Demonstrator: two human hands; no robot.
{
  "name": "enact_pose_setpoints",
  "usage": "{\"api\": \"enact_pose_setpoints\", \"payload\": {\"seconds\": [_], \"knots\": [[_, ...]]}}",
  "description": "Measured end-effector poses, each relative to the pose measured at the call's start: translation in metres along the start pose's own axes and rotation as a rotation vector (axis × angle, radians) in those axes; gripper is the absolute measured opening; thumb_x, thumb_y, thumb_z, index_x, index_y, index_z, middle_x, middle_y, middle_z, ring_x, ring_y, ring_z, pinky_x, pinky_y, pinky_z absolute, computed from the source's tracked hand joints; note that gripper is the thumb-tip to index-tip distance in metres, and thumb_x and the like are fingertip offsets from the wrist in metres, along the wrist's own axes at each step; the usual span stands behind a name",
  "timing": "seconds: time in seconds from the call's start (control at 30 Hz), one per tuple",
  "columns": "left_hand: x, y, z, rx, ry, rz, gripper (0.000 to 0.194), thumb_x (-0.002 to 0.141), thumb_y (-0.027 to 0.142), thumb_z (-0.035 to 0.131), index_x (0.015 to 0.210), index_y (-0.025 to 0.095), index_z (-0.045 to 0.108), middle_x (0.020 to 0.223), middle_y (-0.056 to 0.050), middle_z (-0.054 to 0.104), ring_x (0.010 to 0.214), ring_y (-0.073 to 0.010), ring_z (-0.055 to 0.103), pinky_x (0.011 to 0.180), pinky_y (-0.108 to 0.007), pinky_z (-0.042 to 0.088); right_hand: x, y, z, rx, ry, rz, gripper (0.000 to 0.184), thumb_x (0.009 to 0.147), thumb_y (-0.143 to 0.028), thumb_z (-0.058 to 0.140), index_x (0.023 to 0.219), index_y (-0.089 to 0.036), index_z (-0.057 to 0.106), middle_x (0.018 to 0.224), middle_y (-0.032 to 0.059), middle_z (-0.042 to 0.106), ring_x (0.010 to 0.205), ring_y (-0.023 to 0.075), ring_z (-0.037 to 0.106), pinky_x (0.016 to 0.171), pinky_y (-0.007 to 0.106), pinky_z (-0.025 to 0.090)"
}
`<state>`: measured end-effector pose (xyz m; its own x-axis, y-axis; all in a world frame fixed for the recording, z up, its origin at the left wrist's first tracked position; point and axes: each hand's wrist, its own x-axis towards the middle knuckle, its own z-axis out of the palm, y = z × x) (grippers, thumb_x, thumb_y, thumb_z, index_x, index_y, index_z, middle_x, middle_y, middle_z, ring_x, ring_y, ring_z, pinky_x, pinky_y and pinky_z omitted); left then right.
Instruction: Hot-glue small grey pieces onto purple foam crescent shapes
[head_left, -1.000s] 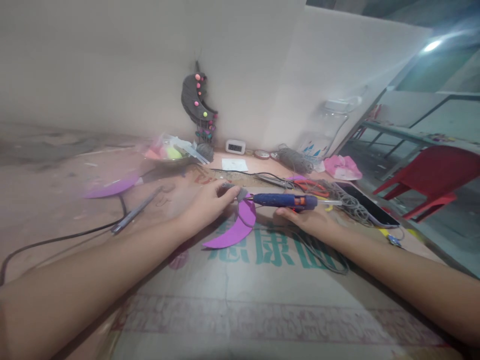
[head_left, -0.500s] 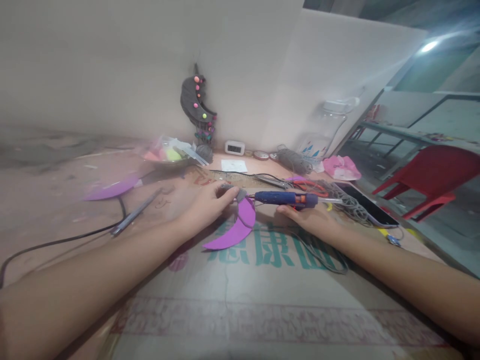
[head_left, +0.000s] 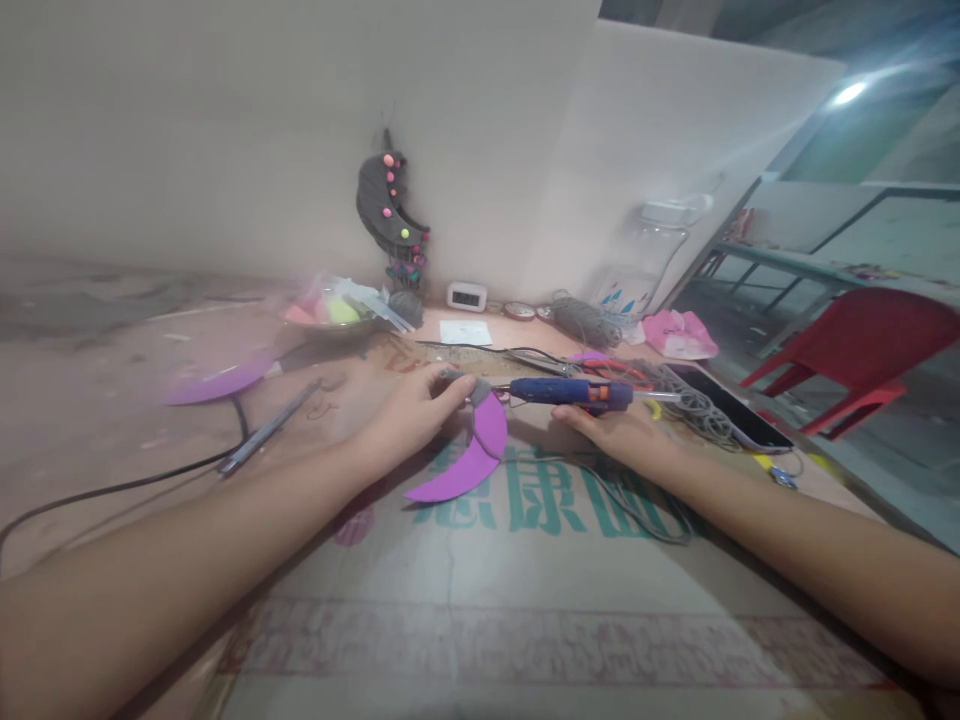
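My left hand [head_left: 431, 405] pinches the top end of a purple crescent cutout [head_left: 480, 455], where grey yarn [head_left: 480, 391] is wound round it. A strand of yarn runs down along the crescent's inner curve. My right hand [head_left: 611, 425] is closed round a blue hot glue gun [head_left: 555, 391] with a clear glue stick in its back end. The gun's nozzle points left, close to the yarn-wrapped part; whether it touches cannot be told. Loose grey yarn [head_left: 652, 525] lies on the board below my right hand.
Along the back stand a bowl [head_left: 330, 325] of coloured pieces, a small clock [head_left: 466, 296], a yarn skein [head_left: 585, 318] and a clear bottle [head_left: 645, 255]. A yarn-covered moon [head_left: 386, 205] hangs on the wall. A phone [head_left: 727, 408] lies right; a grey pen-like stick [head_left: 270, 428] lies left.
The view has shifted slightly. Both hands keep their holds on the crescent and the glue gun, almost unmoved.
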<state>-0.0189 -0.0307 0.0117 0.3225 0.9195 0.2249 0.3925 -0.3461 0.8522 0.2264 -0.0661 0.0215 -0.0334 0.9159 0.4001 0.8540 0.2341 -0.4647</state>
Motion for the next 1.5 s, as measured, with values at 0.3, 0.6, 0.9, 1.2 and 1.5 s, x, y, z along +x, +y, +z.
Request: {"api": "enact_pose_setpoints", "payload": {"seconds": [0.3, 0.6, 0.9, 1.2, 1.5], "knots": [[0.002, -0.009, 0.003, -0.079, -0.014, 0.023, 0.030, 0.088, 0.045, 0.048, 0.077, 0.017, 0.056, 0.063, 0.001, 0.059, 0.063, -0.0154, 0.055, 0.062, -0.027, 0.040, 0.006, -0.005, -0.003, 0.079, -0.118, 0.090, 0.028, 0.075, -0.046, 0.060, 0.061, -0.022, 0.056, 0.061, 0.0034, 0.062, 0.059, 0.0207, 0.059, 0.055, 0.031, 0.045], [0.003, -0.013, 0.006, -0.132, 0.009, -0.018, 0.031, 0.085, 0.047, 0.052, 0.076, 0.018, 0.057, 0.065, 0.001, 0.058, 0.059, -0.0136, 0.051, 0.057, -0.026, 0.038, 0.026, -0.009, -0.030, 0.326, -0.104, -0.057, 0.047, 0.092, -0.052, 0.038, 0.078, -0.020, 0.068, 0.077, 0.0047, 0.067, 0.075, 0.0176, 0.061, 0.068, 0.027, 0.047], [0.001, -0.005, 0.004, -0.108, -0.034, -0.044, 0.031, 0.085, 0.045, 0.050, 0.070, 0.018, 0.053, 0.061, 0.001, 0.057, 0.059, -0.0142, 0.052, 0.057, -0.025, 0.037, 0.123, -0.017, 0.004, 0.122, -0.076, 0.037, 0.037, 0.079, -0.041, 0.064, 0.105, -0.015, 0.068, 0.096, 0.0076, 0.072, 0.087, 0.0205, 0.063, 0.079, 0.031, 0.048], [0.003, -0.010, 0.005, -0.092, -0.038, -0.036, 0.034, 0.085, 0.049, 0.050, 0.070, 0.018, 0.051, 0.060, 0.002, 0.054, 0.057, -0.0138, 0.050, 0.052, -0.024, 0.035, 0.160, 0.019, 0.060, -0.005, -0.208, 0.043, 0.032, 0.087, -0.037, 0.055, 0.099, -0.011, 0.069, 0.087, 0.0071, 0.072, 0.075, 0.0158, 0.062, 0.065, 0.023, 0.045], [0.003, -0.010, 0.004, -0.101, 0.020, -0.042, 0.032, 0.083, 0.049, 0.052, 0.076, 0.018, 0.058, 0.060, 0.001, 0.058, 0.057, -0.0152, 0.053, 0.053, -0.025, 0.039, 0.115, -0.003, 0.002, -0.218, -0.067, -0.099, 0.029, 0.085, -0.045, 0.056, 0.090, -0.018, 0.065, 0.084, 0.0081, 0.069, 0.081, 0.0201, 0.061, 0.070, 0.027, 0.040]]}}
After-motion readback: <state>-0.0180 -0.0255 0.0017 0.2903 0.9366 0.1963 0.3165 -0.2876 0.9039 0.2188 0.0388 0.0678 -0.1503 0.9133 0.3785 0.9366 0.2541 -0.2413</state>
